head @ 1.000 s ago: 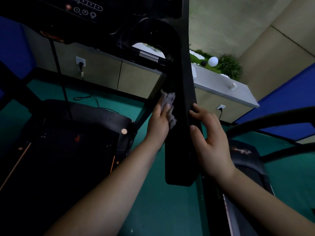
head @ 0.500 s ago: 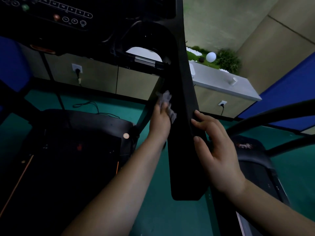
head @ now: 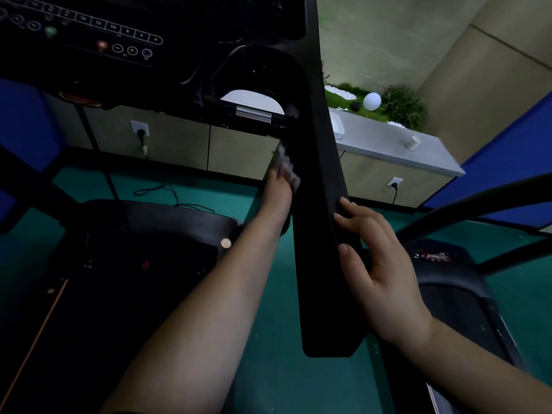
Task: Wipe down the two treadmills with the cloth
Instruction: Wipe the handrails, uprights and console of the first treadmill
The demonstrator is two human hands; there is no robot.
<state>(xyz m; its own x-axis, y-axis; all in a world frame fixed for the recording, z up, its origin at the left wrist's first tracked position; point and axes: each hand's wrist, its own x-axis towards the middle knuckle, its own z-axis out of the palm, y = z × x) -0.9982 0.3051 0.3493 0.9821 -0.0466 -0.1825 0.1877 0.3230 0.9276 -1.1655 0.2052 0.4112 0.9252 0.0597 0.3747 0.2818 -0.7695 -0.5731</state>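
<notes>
While the left hand (head: 279, 194) holds a grey cloth (head: 286, 165) against the left face of the black handrail (head: 321, 234), its fingers are curled round the cloth, which is blurred and bunched at the fingertips. The right hand (head: 378, 264) rests on the rail's right edge, fingers loosely bent and spread, thumb (head: 348, 258) lying against the rail's side; it holds nothing else. The rail slopes down from the console (head: 89, 34), whose row of round buttons shows at upper left. Below lie the dark deck and motor cover of the near treadmill (head: 143, 234); a second treadmill (head: 454, 282) stands to the right, its curved rail crossing the frame. The floor (head: 268, 369) is green. Behind, a white counter (head: 388, 144) carries a pale ball (head: 372, 101) and plants (head: 403, 106). A plug (head: 140, 132) sits in a wall socket.
</notes>
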